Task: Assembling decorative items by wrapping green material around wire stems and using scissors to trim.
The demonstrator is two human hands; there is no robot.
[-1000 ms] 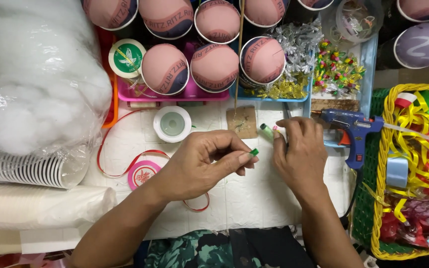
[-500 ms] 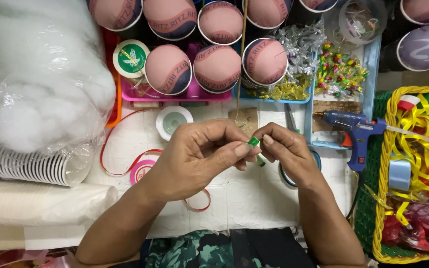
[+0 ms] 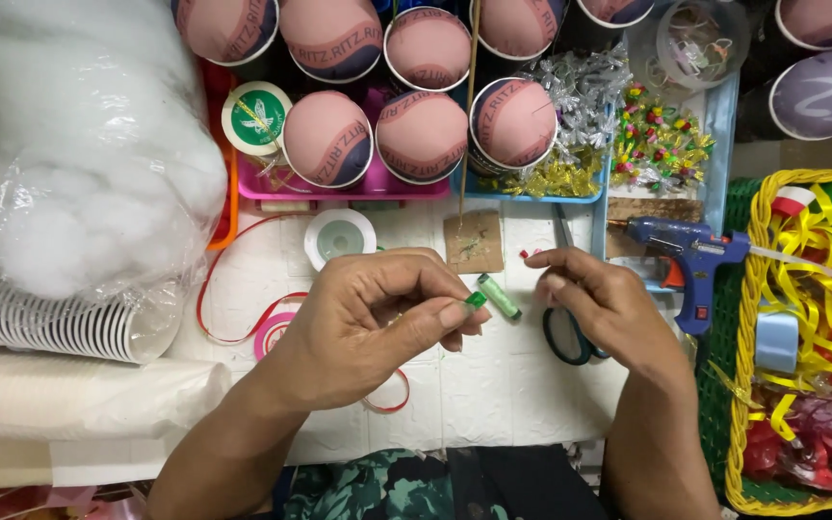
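We see the left hand (image 3: 377,323) pinching a small green piece (image 3: 475,299) between thumb and forefinger; its shape is too tiny to tell. The right hand (image 3: 594,299) nips a tiny red bit (image 3: 535,253) at its fingertips, mostly hidden. Between the hands a green spool (image 3: 499,296) lies on the white surface (image 3: 493,385). Under the right hand, scissors (image 3: 568,332) show only their dark handle loops. Just beyond that hand lies a blue glue gun (image 3: 690,255).

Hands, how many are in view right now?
2: the left hand at centre pinches a small green piece; the right hand is beside it, over the scissors.
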